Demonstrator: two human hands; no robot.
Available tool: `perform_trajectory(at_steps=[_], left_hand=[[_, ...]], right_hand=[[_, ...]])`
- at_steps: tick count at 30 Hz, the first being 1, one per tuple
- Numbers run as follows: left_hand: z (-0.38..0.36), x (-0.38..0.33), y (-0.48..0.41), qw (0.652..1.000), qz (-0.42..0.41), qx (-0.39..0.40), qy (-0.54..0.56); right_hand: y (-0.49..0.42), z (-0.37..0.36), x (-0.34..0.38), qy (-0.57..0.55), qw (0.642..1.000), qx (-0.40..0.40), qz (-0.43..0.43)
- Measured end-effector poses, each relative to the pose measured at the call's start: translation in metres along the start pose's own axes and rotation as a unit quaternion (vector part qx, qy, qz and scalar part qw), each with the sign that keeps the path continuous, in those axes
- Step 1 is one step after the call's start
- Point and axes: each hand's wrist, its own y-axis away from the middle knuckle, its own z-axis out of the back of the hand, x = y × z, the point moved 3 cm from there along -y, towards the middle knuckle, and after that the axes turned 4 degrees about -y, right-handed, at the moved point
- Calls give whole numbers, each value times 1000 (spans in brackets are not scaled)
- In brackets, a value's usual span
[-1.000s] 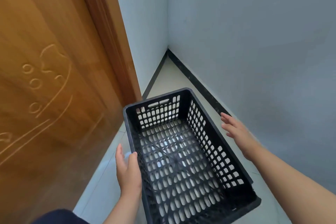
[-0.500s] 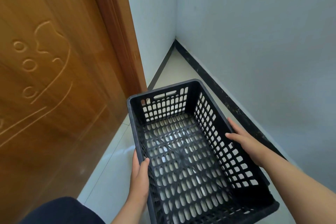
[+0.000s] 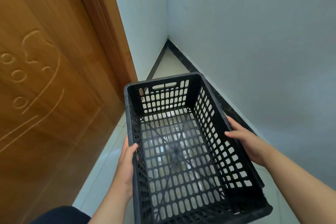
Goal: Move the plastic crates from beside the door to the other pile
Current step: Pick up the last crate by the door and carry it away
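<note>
An empty black plastic crate (image 3: pixel 163 94) with slotted walls and floor is held in front of me, above the pale floor tiles. My left hand (image 3: pixel 126 167) grips its left long rim, thumb hooked over the top edge. On the opposite long rim my right hand (image 3: pixel 245 140) is clamped, thumb inside and fingers outside. The crate's far short wall has a handle slot and points toward the room corner. No other crates or pile are in view.
A brown wooden door (image 3: pixel 45 87) with carved patterns and its frame (image 3: pixel 109 29) fill the left side. Pale blue walls (image 3: pixel 254 42) meet in a corner ahead, with a black skirting strip (image 3: pixel 234 112) along the floor. My dark-clothed knee (image 3: pixel 60 214) shows at the bottom left.
Both hands have closed on the crate's long rims; a second ago the right hand was off the rim. The crate has risen toward me and the view has shifted.
</note>
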Motion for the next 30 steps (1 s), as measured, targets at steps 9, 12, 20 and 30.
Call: perform_trajectory(at_steps=[9, 12, 20, 30], left_hand=[[-40, -136, 58, 994, -22, 101, -23], [-57, -183, 87, 991, -5, 125, -36], [-95, -303, 194, 985, -47, 149, -69], [-132, -479, 326, 972, -109, 143, -150]], right_hand=[[85, 4, 69, -95, 993, -17, 72], [122, 2, 111, -130, 986, -38, 97], [245, -4, 230, -163, 979, -28, 119], [402, -22, 399, -155, 971, -28, 178]])
